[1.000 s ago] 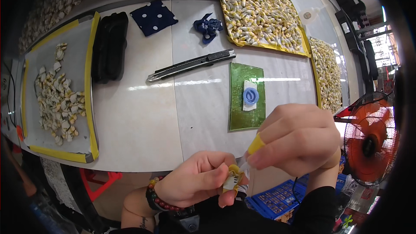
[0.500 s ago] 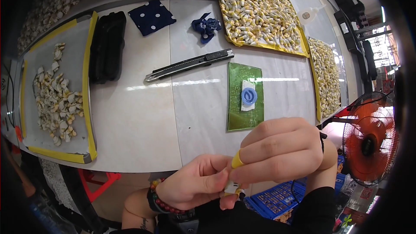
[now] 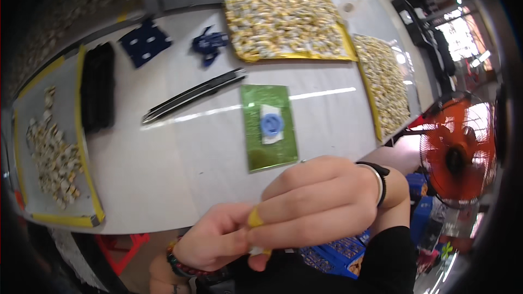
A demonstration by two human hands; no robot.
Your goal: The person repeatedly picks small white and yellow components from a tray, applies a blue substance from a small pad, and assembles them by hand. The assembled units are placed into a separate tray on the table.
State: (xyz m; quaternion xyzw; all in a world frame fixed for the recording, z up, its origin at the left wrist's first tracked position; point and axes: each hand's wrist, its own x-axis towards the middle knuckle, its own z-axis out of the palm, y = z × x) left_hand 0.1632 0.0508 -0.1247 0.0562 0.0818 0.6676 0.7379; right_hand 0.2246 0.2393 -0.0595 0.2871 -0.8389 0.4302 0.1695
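Left hand (image 3: 212, 239): my thumb and finger pinch narrowly on the piece, just off the near edge of the table (image 3: 158, 196).
Right hand (image 3: 318, 201): fingers bent and bunched, a yellow finger sleeve (image 3: 254, 218) on one tip, meeting the left fingertips; the thumb is hidden, so I cannot tell its grip.
Small piece (image 3: 257, 250): white and yellow, between my hands, mostly covered.
Piece progress: under way, in my judgement; both hands are at it and it is not set down. What remains on it I cannot tell.
Piece direction: the visible end pokes out below my fingertips, toward me; the long axis is hidden.
Green board (image 3: 253, 155): flat beyond my hands, bearing a blue disc (image 3: 271, 125).
Cutter (image 3: 193, 96): slants from near left to far right.
Left tray (image 3: 95, 207): part-filled with a loose pile (image 3: 57, 160).
Far tray (image 3: 347, 46): packed with white-and-yellow pieces; their stage is unreadable.
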